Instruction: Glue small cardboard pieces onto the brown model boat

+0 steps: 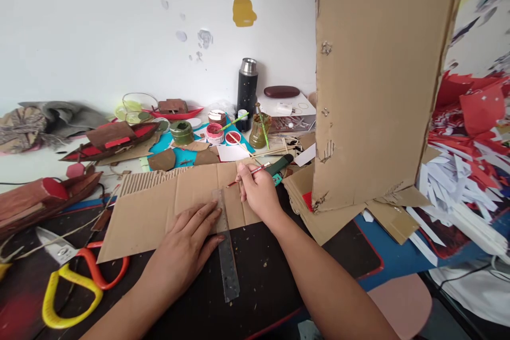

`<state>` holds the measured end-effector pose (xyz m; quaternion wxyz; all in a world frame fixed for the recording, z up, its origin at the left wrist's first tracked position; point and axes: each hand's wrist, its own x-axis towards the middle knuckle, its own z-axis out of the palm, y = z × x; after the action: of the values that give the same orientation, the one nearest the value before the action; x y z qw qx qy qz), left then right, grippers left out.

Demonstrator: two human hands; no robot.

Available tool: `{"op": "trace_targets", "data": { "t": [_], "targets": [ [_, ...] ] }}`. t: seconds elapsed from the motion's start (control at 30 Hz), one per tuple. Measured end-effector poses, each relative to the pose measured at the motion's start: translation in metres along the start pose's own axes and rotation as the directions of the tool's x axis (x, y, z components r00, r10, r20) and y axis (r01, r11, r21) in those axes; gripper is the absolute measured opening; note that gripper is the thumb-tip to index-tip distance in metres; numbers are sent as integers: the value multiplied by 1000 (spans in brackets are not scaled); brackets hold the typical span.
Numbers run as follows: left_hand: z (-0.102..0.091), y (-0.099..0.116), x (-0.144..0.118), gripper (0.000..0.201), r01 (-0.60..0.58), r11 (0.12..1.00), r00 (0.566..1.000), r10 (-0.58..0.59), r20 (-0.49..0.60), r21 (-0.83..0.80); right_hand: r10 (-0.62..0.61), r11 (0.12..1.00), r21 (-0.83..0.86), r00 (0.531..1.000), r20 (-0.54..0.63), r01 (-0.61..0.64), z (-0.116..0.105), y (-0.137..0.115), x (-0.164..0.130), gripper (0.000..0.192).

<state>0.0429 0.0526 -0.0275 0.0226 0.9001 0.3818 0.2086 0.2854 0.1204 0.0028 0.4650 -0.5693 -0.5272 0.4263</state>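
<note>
Left hand [187,241] lies flat, fingers spread and palm down, pressing the clear plastic ruler [226,252] against the flat brown corrugated cardboard sheet [159,212]; it grips nothing, only pins. Ruler runs across the sheet's near edge and overhangs onto the dark tabletop [271,271] toward the person. Right hand [258,191] is pinched around a thin red pencil [249,174], tip down on the cardboard sheet just beside the ruler's far end, on its right side. Cardboard sheet sits mid-table, its far-left edge stripped to bare corrugated ribs. Left of the sheet, near its front corner: scissors with yellow and orange loop handles [75,287], lying on the tabletop, untouched. Beyond the sheet, toward the white wall: small open paint pots, one green [181,132] and one red [214,133], on a blue mat, and a black flask with a steel cap [247,90] behind them. Far left of the sheet, brown-and-red model boats [113,141] (cardboard, by the look). Right of the sheet, a tall upright brown cardboard panel [378,79] stands close to the right hand, with a heap of red and white paper offcuts [466,149] past it.
</note>
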Motion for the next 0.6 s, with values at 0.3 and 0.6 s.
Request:
{"op": "trace_targets", "data": {
  "t": [0.3, 0.6],
  "targets": [
    [-1, 0, 0, 51, 5, 1000, 1000, -5, -3, -12, -2, 1000, -11, 1000, 5, 2, 0, -2, -1, 57],
    [1, 0, -1, 51, 5, 1000, 1000, -5, -10, -9, -4, 1000, -12, 1000, 11, 5, 0, 0, 0, 57]
  ]
}}
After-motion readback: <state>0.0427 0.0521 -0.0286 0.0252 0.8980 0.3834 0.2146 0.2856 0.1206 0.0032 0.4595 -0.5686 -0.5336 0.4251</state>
